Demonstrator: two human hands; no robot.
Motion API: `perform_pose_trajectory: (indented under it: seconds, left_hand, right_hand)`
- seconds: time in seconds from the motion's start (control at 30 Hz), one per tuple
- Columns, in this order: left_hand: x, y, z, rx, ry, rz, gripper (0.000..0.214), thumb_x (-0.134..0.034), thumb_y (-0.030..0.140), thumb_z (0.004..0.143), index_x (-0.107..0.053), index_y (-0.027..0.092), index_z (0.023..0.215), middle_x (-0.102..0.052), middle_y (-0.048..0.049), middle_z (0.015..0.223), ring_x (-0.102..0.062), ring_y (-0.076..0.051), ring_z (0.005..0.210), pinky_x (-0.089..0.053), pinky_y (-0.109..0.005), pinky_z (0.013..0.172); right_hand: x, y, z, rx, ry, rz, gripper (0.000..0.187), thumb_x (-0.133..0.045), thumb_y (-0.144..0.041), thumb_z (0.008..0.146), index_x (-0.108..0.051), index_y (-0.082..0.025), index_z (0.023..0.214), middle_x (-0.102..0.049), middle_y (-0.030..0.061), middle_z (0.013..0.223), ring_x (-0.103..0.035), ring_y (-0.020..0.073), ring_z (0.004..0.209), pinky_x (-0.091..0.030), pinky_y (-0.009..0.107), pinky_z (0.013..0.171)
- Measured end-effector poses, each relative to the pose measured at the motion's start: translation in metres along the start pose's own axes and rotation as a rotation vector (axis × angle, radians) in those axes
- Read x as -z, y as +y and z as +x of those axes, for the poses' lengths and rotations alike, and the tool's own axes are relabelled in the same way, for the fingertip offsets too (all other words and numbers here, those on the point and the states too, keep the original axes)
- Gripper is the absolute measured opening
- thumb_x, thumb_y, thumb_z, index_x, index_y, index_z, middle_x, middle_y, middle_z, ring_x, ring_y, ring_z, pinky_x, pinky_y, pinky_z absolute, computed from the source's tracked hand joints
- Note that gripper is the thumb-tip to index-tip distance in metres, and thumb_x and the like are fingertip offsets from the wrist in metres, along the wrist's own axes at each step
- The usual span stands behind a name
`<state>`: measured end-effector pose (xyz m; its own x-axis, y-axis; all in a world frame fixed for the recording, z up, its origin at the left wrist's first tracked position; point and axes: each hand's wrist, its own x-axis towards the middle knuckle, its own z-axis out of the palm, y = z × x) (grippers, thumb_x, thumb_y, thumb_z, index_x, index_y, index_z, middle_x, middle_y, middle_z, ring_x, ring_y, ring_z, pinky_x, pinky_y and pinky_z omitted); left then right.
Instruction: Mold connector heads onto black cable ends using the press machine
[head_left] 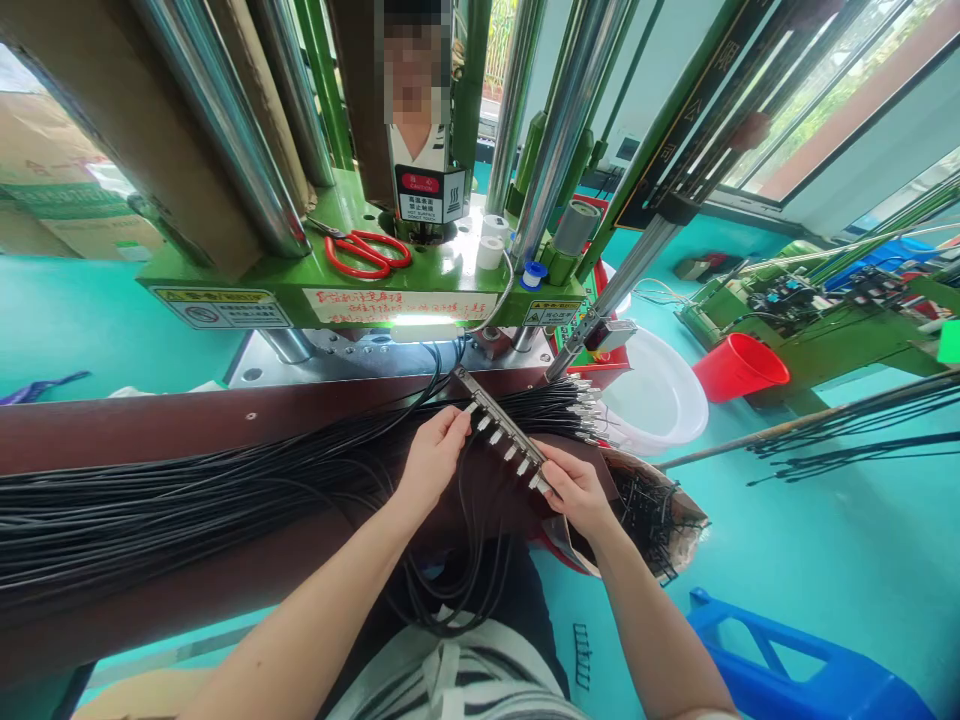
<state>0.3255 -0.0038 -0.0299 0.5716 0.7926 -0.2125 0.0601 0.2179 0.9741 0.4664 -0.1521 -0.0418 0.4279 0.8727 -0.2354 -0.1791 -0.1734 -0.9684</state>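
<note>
A narrow metal bar (499,420) with several silver cable connectors (511,453) along its lower side is held at a slant above the brown bench. My right hand (576,486) grips its lower right end between thumb and fingers. Near the upper left end, the thumb and fingertips of my left hand (439,445) are pinched on a cable connector (472,408) at the bar's edge. Black cables (469,500) hang from the connectors in loops toward my lap. Behind the bar lies a thick bundle of black cables (225,475), its silver ends (589,405) bunched at the right.
Ahead stands a green press (450,280) with steel columns and a hot-surface sign (420,195). Red-handled scissors (367,253) rest on it. At right are a box of black scraps (649,515), a white basin (667,390), a red bucket (742,367) and a blue stool (810,660).
</note>
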Motion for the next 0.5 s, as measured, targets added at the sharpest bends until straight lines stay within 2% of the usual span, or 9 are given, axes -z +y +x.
perform_pose_trajectory:
  seconds: [0.1, 0.27, 0.5]
  left_hand:
    - [0.0011, -0.0042, 0.0011, -0.042, 0.007, 0.041, 0.031, -0.046, 0.042, 0.08, -0.043, 0.017, 0.062, -0.025, 0.0083, 0.048, -0.019, -0.004, 0.041, -0.015, -0.016, 0.036]
    - [0.0016, -0.004, 0.0012, -0.032, 0.01, 0.055, 0.032, -0.045, 0.042, 0.08, -0.041, 0.018, 0.06, -0.025, 0.0084, 0.047, -0.02, -0.005, 0.041, -0.017, -0.018, 0.037]
    - [0.0047, -0.0082, 0.0045, -0.077, 0.013, 0.122, 0.033, -0.043, 0.042, 0.081, -0.037, 0.018, 0.059, -0.025, 0.0083, 0.047, -0.021, -0.006, 0.041, -0.018, -0.019, 0.039]
  right_hand:
    - [0.0011, 0.0021, 0.0003, 0.0, -0.007, -0.004, 0.044, -0.058, -0.04, 0.079, -0.057, -0.018, 0.118, -0.044, -0.0015, 0.059, -0.03, 0.0033, 0.043, -0.015, 0.017, 0.037]
    - [0.0013, 0.0028, -0.0002, 0.023, -0.026, -0.09, 0.045, -0.055, -0.041, 0.081, -0.056, -0.017, 0.12, -0.046, -0.0008, 0.061, -0.032, 0.0043, 0.044, -0.019, 0.018, 0.038]
    - [-0.0009, -0.0038, -0.0023, 0.216, -0.064, -0.53, 0.044, -0.045, -0.037, 0.086, -0.051, -0.017, 0.125, -0.051, -0.0011, 0.059, -0.042, 0.008, 0.047, -0.034, 0.022, 0.046]
